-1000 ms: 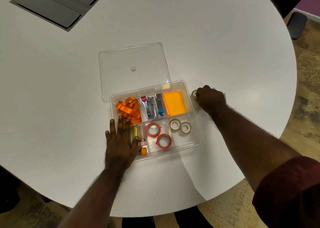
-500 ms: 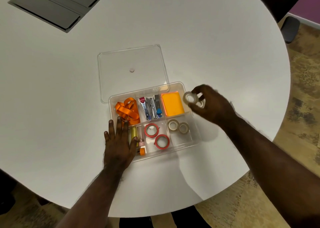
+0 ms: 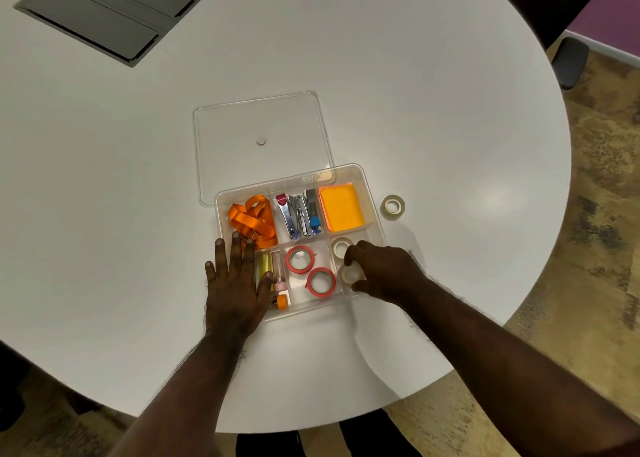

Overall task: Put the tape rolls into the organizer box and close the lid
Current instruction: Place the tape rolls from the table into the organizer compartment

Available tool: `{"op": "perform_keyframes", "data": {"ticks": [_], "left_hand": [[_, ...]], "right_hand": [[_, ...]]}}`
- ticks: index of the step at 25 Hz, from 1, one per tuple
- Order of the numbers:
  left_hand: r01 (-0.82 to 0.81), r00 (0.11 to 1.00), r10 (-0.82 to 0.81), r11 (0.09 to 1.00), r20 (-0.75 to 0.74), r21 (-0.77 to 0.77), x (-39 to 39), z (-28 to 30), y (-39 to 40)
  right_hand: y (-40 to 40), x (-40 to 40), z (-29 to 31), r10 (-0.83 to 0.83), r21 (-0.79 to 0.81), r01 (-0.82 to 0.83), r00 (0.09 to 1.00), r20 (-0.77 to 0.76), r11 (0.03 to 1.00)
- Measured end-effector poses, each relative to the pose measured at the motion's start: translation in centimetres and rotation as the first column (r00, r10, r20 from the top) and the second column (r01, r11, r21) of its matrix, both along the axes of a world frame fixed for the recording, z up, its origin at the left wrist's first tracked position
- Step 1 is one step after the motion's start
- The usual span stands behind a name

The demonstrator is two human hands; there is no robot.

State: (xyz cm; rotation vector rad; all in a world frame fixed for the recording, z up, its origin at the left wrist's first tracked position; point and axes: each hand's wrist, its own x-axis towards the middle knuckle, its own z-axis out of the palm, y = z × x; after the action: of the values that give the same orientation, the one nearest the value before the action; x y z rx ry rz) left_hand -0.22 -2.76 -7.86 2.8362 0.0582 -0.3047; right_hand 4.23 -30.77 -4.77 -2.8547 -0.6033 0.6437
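A clear organizer box (image 3: pixel 360 174) sits on the white table, its clear lid (image 3: pixel 259 124) lying flat behind it. Two red tape rolls (image 3: pixel 300 258) lie in the front middle compartment. A cream tape roll (image 3: pixel 341 247) lies in the front right compartment. My right hand (image 3: pixel 384 272) reaches into that compartment, fingers closed on another cream tape roll (image 3: pixel 350 274). One more cream tape roll (image 3: pixel 393 206) lies on the table just right of the box. My left hand (image 3: pixel 235 280) rests flat, fingers spread, on the box's front left corner.
The box also holds an orange ribbon (image 3: pixel 252 221), staplers (image 3: pixel 298 214), an orange notepad (image 3: pixel 341 207) and small tubes (image 3: pixel 272 269). A grey hatch (image 3: pixel 110 13) is set in the table's far left. The table's curved edge (image 3: pixel 540 283) runs along the right.
My right hand carried a cream tape roll from beside the box's right side down into the front right compartment. One roll stayed on the table. My left hand has not moved.
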Motion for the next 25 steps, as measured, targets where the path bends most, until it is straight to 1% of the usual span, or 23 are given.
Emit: {"op": "perform_keyframes", "data": {"ticks": [4,6,7,8,10,11,12,13,14,16,18,21,25], "left_hand": [[0.0,1.0,0.0,1.0,0.01,-0.008,-0.1,0.0,-0.1],[0.002,1.0,-0.002,1.0,0.009,-0.005,-0.1,0.0,-0.1],[0.003,1.0,-0.003,1.0,0.008,-0.006,-0.1,-0.1,0.0],[0.003,1.0,-0.003,1.0,0.01,-0.008,-0.1,-0.1,0.0],[0.01,1.0,-0.01,1.0,0.024,-0.011,-0.2,-0.1,0.0],[0.012,1.0,-0.011,1.0,0.028,-0.011,-0.2,0.0,-0.1],[0.01,1.0,-0.01,1.0,0.027,-0.011,-0.2,0.0,-0.1],[0.007,1.0,-0.007,1.0,0.024,-0.01,-0.2,0.0,-0.1],[0.005,1.0,-0.005,1.0,0.022,-0.011,-0.2,0.0,-0.1],[0.004,1.0,-0.004,1.0,0.024,-0.012,-0.2,0.0,-0.2],[0.005,1.0,-0.005,1.0,0.026,-0.009,-0.2,0.0,-0.2],[0.004,1.0,-0.004,1.0,0.024,0.0,-0.2,-0.1,-0.2],[0.0,1.0,0.0,1.0,0.024,-0.003,-0.2,-0.1,-0.2]], "right_hand": [[0.4,0.4,-0.1,0.02,-0.032,-0.02,1.0,0.007,0.999],[0.2,0.6,0.3,0.015,-0.001,-0.015,0.999,0.028,1.0],[-0.2,0.9,0.6,-0.027,0.042,0.025,0.997,0.07,0.999],[-0.8,1.5,1.0,-0.111,0.098,0.098,0.985,0.135,0.99],[-2.5,3.4,1.5,-0.339,0.198,0.296,0.908,0.247,0.935],[-3.4,4.5,1.5,-0.435,0.218,0.386,0.859,0.27,0.897],[-4.4,5.5,1.2,-0.495,0.204,0.454,0.826,0.269,0.867],[-5.1,6.3,0.7,-0.511,0.155,0.487,0.824,0.244,0.86],[-5.7,6.9,0.1,-0.48,0.078,0.474,0.854,0.203,0.877],[-6.3,7.6,-1.1,-0.371,-0.053,0.376,0.925,0.08,0.925],[-6.5,8.0,-1.7,-0.334,-0.08,0.334,0.943,0.018,0.939],[-6.3,8.4,-2.4,-0.304,-0.132,0.308,0.951,0.049,0.942],[-5.7,7.8,-2.9,-0.282,-0.165,0.318,0.937,0.206,0.934]]}}
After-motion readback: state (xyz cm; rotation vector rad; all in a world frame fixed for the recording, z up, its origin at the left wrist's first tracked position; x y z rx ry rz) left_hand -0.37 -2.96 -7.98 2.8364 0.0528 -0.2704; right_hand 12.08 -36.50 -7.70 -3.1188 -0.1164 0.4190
